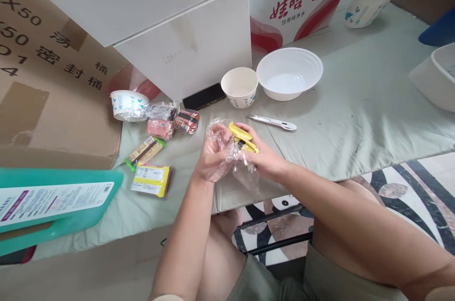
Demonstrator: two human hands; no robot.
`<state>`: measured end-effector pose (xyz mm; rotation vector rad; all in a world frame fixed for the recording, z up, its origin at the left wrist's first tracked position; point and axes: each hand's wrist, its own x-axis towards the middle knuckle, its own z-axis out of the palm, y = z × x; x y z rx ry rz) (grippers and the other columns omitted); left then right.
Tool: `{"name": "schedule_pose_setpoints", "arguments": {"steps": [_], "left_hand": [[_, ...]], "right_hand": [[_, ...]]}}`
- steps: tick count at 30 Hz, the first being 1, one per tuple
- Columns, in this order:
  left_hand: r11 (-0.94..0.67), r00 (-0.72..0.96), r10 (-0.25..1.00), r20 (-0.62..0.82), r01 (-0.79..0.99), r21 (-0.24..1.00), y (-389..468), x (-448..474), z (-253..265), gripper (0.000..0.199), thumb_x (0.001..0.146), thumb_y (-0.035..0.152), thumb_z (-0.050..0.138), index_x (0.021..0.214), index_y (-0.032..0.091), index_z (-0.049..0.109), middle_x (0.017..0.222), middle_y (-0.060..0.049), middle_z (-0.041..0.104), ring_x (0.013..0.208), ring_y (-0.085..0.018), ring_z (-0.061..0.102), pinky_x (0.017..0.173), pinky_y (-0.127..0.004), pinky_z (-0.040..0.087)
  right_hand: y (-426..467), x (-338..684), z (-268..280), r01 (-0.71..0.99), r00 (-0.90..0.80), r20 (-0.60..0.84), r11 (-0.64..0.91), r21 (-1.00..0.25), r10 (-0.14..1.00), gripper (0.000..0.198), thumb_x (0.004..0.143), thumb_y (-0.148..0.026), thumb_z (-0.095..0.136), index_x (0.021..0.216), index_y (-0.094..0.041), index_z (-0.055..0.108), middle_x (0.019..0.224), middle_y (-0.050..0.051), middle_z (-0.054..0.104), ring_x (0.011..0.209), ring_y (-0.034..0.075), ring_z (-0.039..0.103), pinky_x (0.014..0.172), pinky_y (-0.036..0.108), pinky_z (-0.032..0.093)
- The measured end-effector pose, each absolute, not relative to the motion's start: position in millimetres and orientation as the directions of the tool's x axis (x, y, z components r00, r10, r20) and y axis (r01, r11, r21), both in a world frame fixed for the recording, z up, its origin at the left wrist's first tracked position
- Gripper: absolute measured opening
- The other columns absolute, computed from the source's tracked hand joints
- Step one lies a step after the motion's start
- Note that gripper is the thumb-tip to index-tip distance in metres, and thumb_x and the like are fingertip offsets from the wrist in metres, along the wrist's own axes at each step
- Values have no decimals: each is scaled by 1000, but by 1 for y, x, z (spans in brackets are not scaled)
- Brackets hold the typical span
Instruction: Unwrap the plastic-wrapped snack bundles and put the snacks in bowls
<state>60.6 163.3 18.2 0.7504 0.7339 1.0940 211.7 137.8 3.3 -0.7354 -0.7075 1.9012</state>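
Above the near edge of the cloth-covered table, my two hands are close together. My left hand (215, 154) is closed on crumpled clear plastic wrap (232, 154). My right hand (265, 156) grips small yellow packets (243, 137), with dark parts showing between them; the wrap hangs below and partly around them. What the packets contain cannot be made out. Just beyond the hands lies a white utility knife (273, 123). Behind it stand a paper bowl (240, 87) and a wider white plastic bowl (289, 73), side by side.
To the left lie plastic-wrapped packs (161, 125), a green-ended snack bar (145, 151) and a yellow-and-white packet (152, 179). A paper bowl (128, 104) leans there. White boxes (192, 45) and a phone-like black slab (204, 96) stand behind. A teal container (57, 211) occupies the near left.
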Motion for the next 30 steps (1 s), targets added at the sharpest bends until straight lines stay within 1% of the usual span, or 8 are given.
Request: {"name": "schedule_pose_setpoints", "arguments": {"steps": [3,6,11,15,20,24,27,30], "left_hand": [[351,358,917,-178,-508,787,163,51,20,65,49,4,81,104,33,62,90,2,53,62,-6,48,41,-13,30],[352,306,931,-198,-615,705,168,39,21,60,49,-2,68,100,29,62,86,0,51,59,-5,43,36,-10,13],[259,156,963,-219,-754,604,179,26,20,54,45,-6,53,90,24,56,73,4,41,54,-4,35,38,-7,20],[285,169,955,-242,-748,599,179,27,22,50,46,-5,51,88,23,52,73,5,39,54,-4,35,38,-7,22],[330,199,940,-276,-730,599,179,33,22,47,46,-5,54,85,21,53,74,5,36,55,-4,35,39,-7,20],[344,202,936,-288,-697,629,181,34,19,44,45,-4,56,82,21,54,73,5,34,55,-4,33,39,-8,17],[346,202,936,-288,-680,647,181,34,18,41,47,-3,56,80,21,54,73,4,34,55,-4,32,39,-8,15],[342,201,938,-281,-659,669,179,36,20,40,47,-1,56,80,21,53,73,4,34,55,-5,30,39,-10,14]], "right_hand": [[140,212,5,-618,-331,-254,-412,-670,909,70,70,-40,81,131,-38,47,127,0,61,82,15,63,67,30,53],[144,216,7,-667,-260,-316,-406,-625,912,63,70,-43,76,128,-37,51,114,-1,66,85,19,66,63,31,54],[154,237,12,-687,-51,-428,-343,-641,902,42,74,-49,64,110,-27,60,96,3,70,78,21,66,46,27,47],[171,263,20,-637,202,-380,-173,-751,903,39,79,-58,60,100,-24,60,85,3,67,65,18,62,37,23,35],[214,295,28,-462,552,-131,171,-871,823,45,87,-67,54,111,-30,58,116,4,65,104,22,68,59,29,54],[237,322,17,-238,483,23,157,-959,875,53,96,-68,38,130,-31,53,138,12,55,133,26,56,78,37,56],[233,331,5,12,418,104,109,-994,902,61,98,-70,23,139,-31,48,142,15,51,135,30,54,74,38,54],[213,315,1,48,459,115,105,-993,881,51,98,-66,29,126,-31,53,126,11,59,116,25,65,73,35,54]]}}
